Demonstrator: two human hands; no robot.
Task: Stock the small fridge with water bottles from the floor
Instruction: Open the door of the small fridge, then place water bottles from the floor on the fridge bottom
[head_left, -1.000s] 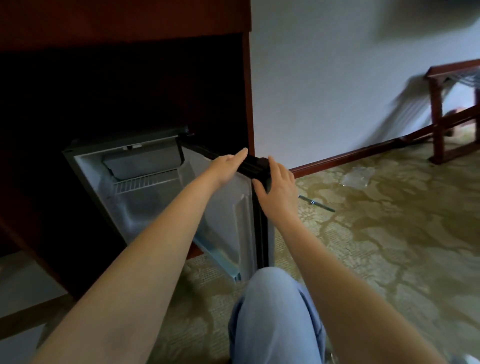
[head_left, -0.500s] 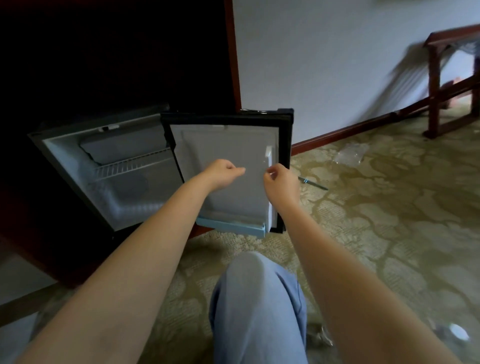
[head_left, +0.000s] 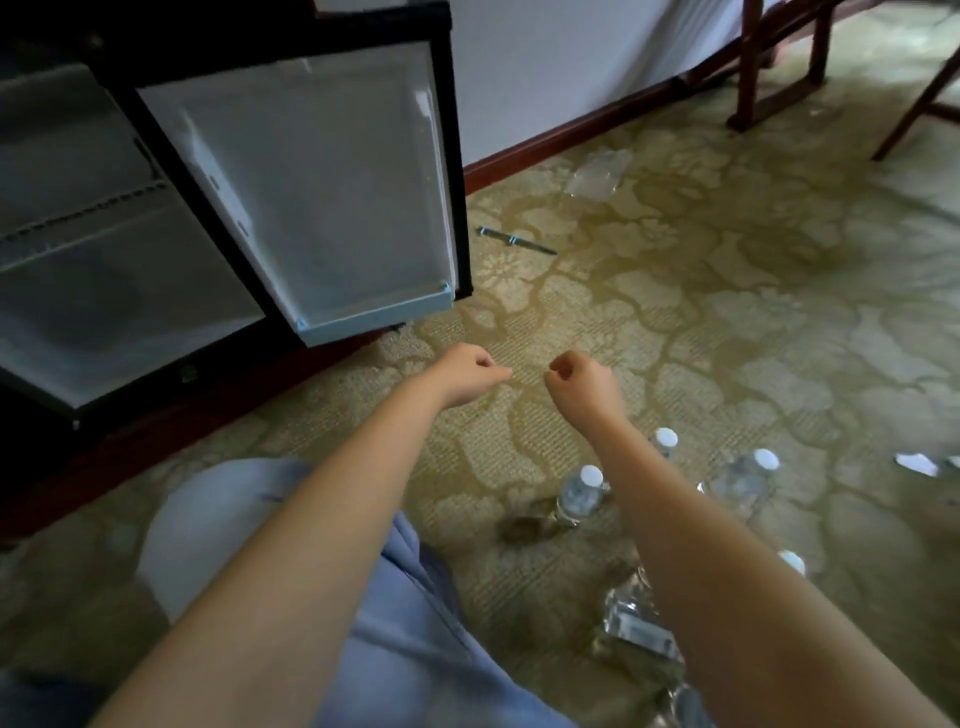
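The small fridge (head_left: 104, 260) stands at the upper left inside a dark wooden cabinet, its door (head_left: 322, 182) swung wide open and its white inside bare, with a wire shelf. Several clear water bottles with white caps stand on the carpet at the lower right: one (head_left: 579, 496) close to my right forearm, another (head_left: 748, 478) further right, a third (head_left: 665, 441) partly hidden behind my arm. My left hand (head_left: 467, 379) and my right hand (head_left: 582, 384) hover side by side above the carpet, below the door, fingers curled, holding nothing.
Torn clear plastic wrap (head_left: 634, 623) lies by the bottles. A thin dark tool (head_left: 514, 241) and a clear wrapper (head_left: 597, 174) lie near the skirting board. A wooden stand (head_left: 779, 62) is at the top right. My knee (head_left: 208, 519) in light blue trousers is at the bottom.
Both hands let go of the fridge door's edge after swinging it open, then drew back and down. My view has tilted down, bringing the bottles on the floor into sight.
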